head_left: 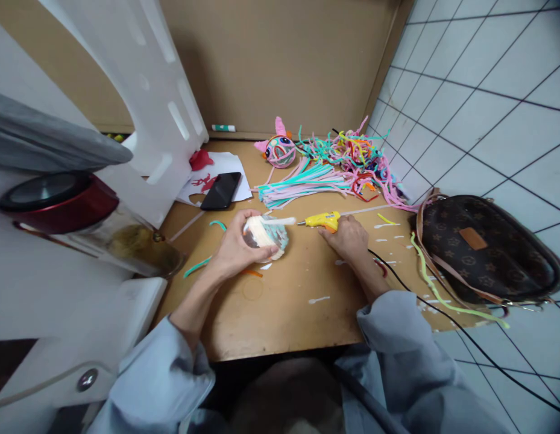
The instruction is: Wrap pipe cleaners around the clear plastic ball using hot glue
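My left hand [237, 247] is wrapped round a ball [264, 238] with cream, teal and grey strips, near the middle of the table. A pale strip [280, 221] sticks out from the ball's top toward the right. In my right hand [349, 240] is a yellow glue gun [322, 221], its dark tip pointing left, a short gap from the strip's end. A black cord [424, 298] trails away to the right. Teal pieces [198, 267] and an orange piece [252, 273] lie beside my left hand.
On the table [261, 325] behind are a phone [221, 190], a decorated ball [280, 150], bundled pipe cleaners [307, 184] and a tangled pile [356, 150]. A brown bag [487, 250] stands right; a jar [135, 241] stands left.
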`<action>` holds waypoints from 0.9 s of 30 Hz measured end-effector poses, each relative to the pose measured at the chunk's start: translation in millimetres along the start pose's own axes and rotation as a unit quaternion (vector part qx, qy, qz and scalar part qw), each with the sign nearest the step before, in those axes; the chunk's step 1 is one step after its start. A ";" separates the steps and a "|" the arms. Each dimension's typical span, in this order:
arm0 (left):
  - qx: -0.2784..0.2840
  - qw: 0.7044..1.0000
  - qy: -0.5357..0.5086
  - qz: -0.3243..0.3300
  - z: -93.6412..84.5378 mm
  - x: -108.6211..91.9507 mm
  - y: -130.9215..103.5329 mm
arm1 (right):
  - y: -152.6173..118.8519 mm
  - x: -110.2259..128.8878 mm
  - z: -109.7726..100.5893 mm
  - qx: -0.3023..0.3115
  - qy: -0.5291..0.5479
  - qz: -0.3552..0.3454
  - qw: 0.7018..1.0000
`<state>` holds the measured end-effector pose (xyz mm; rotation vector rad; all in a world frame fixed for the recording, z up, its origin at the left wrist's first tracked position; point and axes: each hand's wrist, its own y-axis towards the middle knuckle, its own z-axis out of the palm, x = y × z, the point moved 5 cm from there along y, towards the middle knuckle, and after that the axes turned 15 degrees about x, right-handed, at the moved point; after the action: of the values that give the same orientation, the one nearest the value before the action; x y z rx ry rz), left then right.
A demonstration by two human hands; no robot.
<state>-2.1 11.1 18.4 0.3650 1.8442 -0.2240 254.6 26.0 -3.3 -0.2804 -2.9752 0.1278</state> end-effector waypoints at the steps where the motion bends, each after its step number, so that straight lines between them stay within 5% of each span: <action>1: 0.002 1.000 -0.002 0.001 0.1 0.4 -0.1 | 1.5 -0.5 0.6 0.009 0.006 0.008 1.000; 5: 0.004 1.000 0.011 -0.009 -0.4 1.1 -1.0 | 8.9 -7.9 -1.6 0.010 0.060 0.031 0.998; 8: 0.008 1.000 0.004 -0.013 -0.7 1.1 -1.6 | 7.7 -11.3 -11.6 -0.073 0.131 0.008 0.989; 15: 0.020 0.999 -0.033 -0.022 0.1 2.9 -0.8 | -25.8 10.4 -33.5 -0.260 0.234 -0.184 0.918; 27: 0.038 0.998 -0.040 -0.024 2.6 2.8 -1.9 | -47.1 24.2 -31.3 -0.299 0.216 -0.235 0.899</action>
<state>-1.3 8.8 14.9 0.3590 1.7707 -0.3384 227.6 -13.3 35.6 0.3167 -2.4622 -0.8006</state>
